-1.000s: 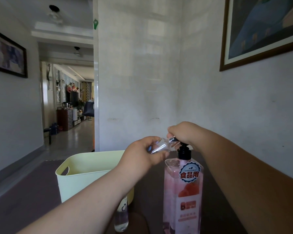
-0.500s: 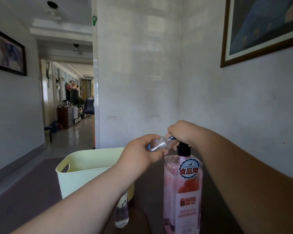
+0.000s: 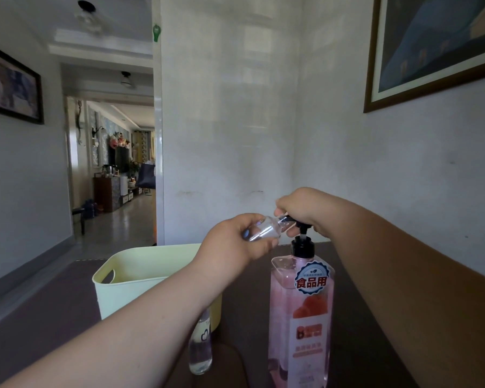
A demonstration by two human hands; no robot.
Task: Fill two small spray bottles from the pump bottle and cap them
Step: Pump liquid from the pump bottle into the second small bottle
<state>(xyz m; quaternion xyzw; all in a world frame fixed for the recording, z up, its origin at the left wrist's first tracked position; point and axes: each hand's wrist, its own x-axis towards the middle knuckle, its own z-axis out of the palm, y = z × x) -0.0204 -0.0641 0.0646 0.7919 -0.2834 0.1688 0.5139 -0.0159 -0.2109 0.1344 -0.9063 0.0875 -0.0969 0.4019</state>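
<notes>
The left hand (image 3: 233, 245) holds a small clear spray bottle (image 3: 263, 229) on its side. Its mouth is right at the spout of the pink pump bottle (image 3: 301, 317). The right hand (image 3: 300, 208) curls tight over the top of that bottle, which stands on the dark table (image 3: 361, 345). A second small spray bottle (image 3: 200, 351) stands just beside the yellow basket (image 3: 140, 270).

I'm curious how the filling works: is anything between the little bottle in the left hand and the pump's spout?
Nothing visible. The left hand holds the small spray bottle tilted, its neck at the spout of the pump bottle, whose top the right hand grips. Contact itself is unclear.
</notes>
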